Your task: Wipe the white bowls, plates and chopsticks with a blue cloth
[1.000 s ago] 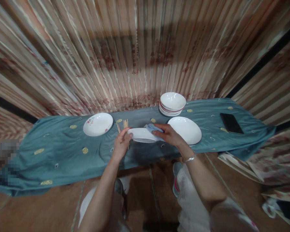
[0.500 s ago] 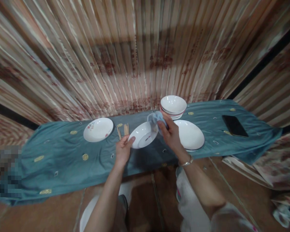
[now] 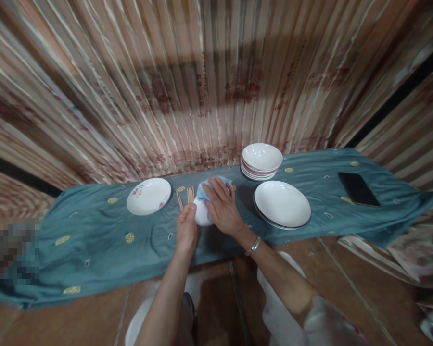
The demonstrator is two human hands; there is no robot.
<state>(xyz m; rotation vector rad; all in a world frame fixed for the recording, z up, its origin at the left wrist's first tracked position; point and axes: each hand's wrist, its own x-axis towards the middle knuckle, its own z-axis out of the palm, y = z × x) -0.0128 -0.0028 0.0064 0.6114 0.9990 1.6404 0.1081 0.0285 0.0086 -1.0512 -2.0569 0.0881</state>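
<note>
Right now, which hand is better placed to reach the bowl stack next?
Probably the right hand: though over the cloth, it is nearer the bowl stack; the left hand is farther and holds the dish.

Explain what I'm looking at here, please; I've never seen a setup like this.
There's no machine: these are a person's bare hands, seen from a camera worn on the head, looking forward and down. The left hand grips a white dish; the right hand lies flat over a blue cloth against it. On the teal-covered table, left to right, are a flowered plate, thin sticks, stacked bowls, a large white plate and a dark flat slab.
</note>
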